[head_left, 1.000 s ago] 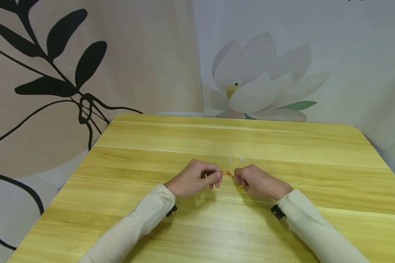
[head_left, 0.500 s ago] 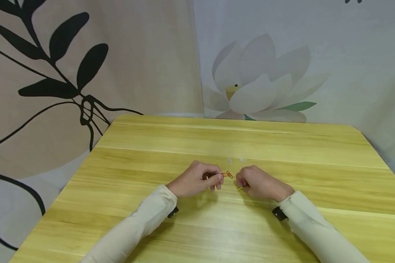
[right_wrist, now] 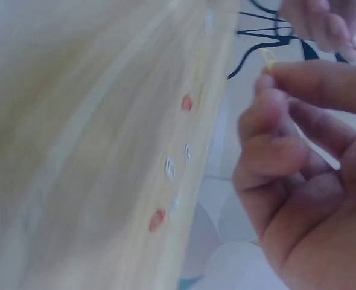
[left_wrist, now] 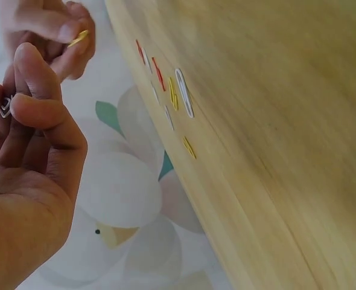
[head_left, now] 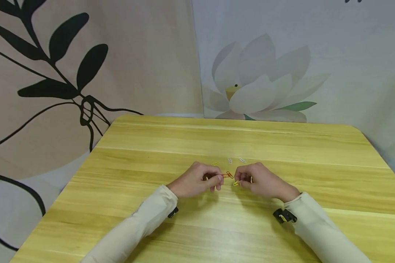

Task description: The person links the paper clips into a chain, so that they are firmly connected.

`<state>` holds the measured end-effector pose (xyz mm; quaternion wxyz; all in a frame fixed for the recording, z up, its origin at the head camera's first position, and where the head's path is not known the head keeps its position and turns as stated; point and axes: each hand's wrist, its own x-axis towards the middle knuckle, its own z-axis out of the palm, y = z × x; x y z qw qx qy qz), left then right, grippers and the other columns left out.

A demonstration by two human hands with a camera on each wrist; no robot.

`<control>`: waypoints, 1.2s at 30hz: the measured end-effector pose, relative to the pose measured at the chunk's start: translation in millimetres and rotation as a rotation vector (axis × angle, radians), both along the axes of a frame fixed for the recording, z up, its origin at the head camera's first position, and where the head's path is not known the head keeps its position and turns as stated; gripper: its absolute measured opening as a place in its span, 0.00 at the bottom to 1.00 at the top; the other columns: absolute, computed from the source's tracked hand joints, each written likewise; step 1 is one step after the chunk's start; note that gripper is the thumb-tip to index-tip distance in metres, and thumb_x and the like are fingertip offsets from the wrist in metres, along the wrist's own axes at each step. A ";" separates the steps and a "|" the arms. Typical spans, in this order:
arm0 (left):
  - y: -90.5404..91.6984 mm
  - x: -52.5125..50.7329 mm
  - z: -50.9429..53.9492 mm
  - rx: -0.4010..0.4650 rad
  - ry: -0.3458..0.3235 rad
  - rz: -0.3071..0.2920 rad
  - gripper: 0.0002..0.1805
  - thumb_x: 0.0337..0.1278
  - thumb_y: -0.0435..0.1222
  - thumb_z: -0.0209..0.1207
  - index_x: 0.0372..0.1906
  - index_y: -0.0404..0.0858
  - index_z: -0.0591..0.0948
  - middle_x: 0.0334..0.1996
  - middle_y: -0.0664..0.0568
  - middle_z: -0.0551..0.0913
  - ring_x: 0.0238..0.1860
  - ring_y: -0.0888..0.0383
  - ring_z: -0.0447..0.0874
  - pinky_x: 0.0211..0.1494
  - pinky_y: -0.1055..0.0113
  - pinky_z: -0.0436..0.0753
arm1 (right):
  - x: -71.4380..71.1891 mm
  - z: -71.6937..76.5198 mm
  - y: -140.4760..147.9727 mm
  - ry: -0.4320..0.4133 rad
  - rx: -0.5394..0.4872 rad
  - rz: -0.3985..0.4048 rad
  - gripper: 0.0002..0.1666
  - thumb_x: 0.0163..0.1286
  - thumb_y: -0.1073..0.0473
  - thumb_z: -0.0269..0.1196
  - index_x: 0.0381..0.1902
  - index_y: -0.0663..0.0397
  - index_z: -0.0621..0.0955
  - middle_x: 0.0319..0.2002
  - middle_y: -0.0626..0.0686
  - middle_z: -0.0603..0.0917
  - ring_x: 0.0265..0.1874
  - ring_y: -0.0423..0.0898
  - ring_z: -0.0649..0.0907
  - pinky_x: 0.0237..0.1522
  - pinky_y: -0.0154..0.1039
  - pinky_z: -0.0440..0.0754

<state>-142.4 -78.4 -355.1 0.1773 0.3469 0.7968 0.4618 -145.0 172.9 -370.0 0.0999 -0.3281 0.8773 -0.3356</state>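
In the head view, the left hand (head_left: 197,179) pinches a linked pair of orange-red paper clips (head_left: 230,175) that stick out to the right of its fingertips. The right hand (head_left: 266,181) pinches a yellow paper clip (head_left: 236,183) between thumb and fingers, just below and right of the orange-red clips; a small gap parts them. The left wrist view has the left hand (left_wrist: 33,157) with a pale metallic clip (left_wrist: 6,107) among its fingers. From the right wrist, the yellow clip (right_wrist: 268,59) stands up from the right hand's (right_wrist: 317,157) fingertips.
Two white paper clips (head_left: 229,160) (head_left: 242,160) and a yellow one (head_left: 215,164) lie on the wooden table (head_left: 171,135) beyond the hands. Both wrist views show several loose clips, red ones (left_wrist: 158,74) (right_wrist: 157,220) among them. A printed cloth (head_left: 270,73) hangs behind the table.
The right hand has turned and its fingers have spread a little, bringing the yellow clip up and left, nearer the orange-red clips. The left hand has shifted only slightly.
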 end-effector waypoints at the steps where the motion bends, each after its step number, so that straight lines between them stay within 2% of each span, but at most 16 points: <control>1: 0.5 -0.3 -0.1 0.002 0.000 -0.002 0.13 0.74 0.32 0.51 0.38 0.32 0.84 0.31 0.39 0.86 0.29 0.55 0.84 0.40 0.53 0.87 | 0.2 0.7 0.7 -0.023 -0.024 -0.012 0.07 0.68 0.69 0.61 0.35 0.53 0.83 0.26 0.50 0.84 0.23 0.33 0.75 0.28 0.31 0.76; 4: 1.8 -1.0 -1.6 0.011 0.001 -0.007 0.12 0.74 0.32 0.51 0.38 0.31 0.84 0.31 0.39 0.86 0.28 0.60 0.83 0.39 0.53 0.87 | 1.1 1.1 2.2 -0.102 -0.093 -0.052 0.05 0.70 0.66 0.61 0.36 0.52 0.84 0.29 0.54 0.85 0.26 0.35 0.78 0.30 0.32 0.77; 8: 2.1 -1.7 -1.8 0.007 0.010 -0.008 0.12 0.74 0.32 0.51 0.38 0.32 0.84 0.30 0.42 0.87 0.28 0.60 0.83 0.39 0.55 0.87 | 3.6 2.7 2.7 -0.208 -0.178 -0.088 0.04 0.71 0.64 0.61 0.38 0.55 0.84 0.33 0.59 0.85 0.28 0.39 0.79 0.32 0.34 0.79; 13: -0.5 -3.1 2.6 -0.035 0.026 0.009 0.12 0.74 0.33 0.52 0.40 0.34 0.85 0.31 0.43 0.87 0.29 0.58 0.83 0.36 0.64 0.85 | 7.6 6.4 1.1 -0.314 -0.239 -0.116 0.06 0.71 0.61 0.63 0.40 0.58 0.84 0.34 0.62 0.83 0.26 0.39 0.78 0.29 0.36 0.81; 17: -1.4 -4.2 5.0 -0.049 0.030 0.007 0.12 0.74 0.33 0.52 0.42 0.34 0.86 0.32 0.41 0.87 0.29 0.60 0.83 0.34 0.69 0.83 | 10.1 10.3 -0.7 -0.335 -0.251 -0.114 0.09 0.71 0.59 0.64 0.40 0.60 0.83 0.30 0.58 0.81 0.23 0.44 0.77 0.24 0.35 0.77; 23: 0.4 -4.0 4.5 -0.033 0.051 -0.020 0.12 0.74 0.34 0.53 0.42 0.34 0.86 0.31 0.43 0.87 0.30 0.49 0.85 0.29 0.73 0.79 | 12.1 15.1 -3.2 -0.339 -0.274 -0.095 0.11 0.72 0.57 0.64 0.39 0.61 0.83 0.26 0.53 0.79 0.22 0.53 0.77 0.23 0.35 0.74; 30: 2.9 -3.0 4.6 -0.018 0.079 -0.047 0.12 0.74 0.34 0.53 0.44 0.34 0.86 0.30 0.42 0.88 0.30 0.46 0.86 0.27 0.73 0.78 | 13.7 17.7 -5.4 -0.337 -0.277 -0.095 0.11 0.72 0.58 0.63 0.39 0.62 0.83 0.25 0.50 0.77 0.21 0.52 0.77 0.22 0.34 0.72; 36: 2.2 -2.6 4.0 -0.019 0.096 -0.062 0.12 0.75 0.35 0.52 0.44 0.34 0.86 0.31 0.43 0.88 0.29 0.47 0.86 0.28 0.73 0.79 | 15.2 18.5 -4.8 -0.346 -0.292 -0.110 0.10 0.73 0.60 0.61 0.38 0.63 0.82 0.24 0.50 0.76 0.21 0.52 0.76 0.22 0.34 0.72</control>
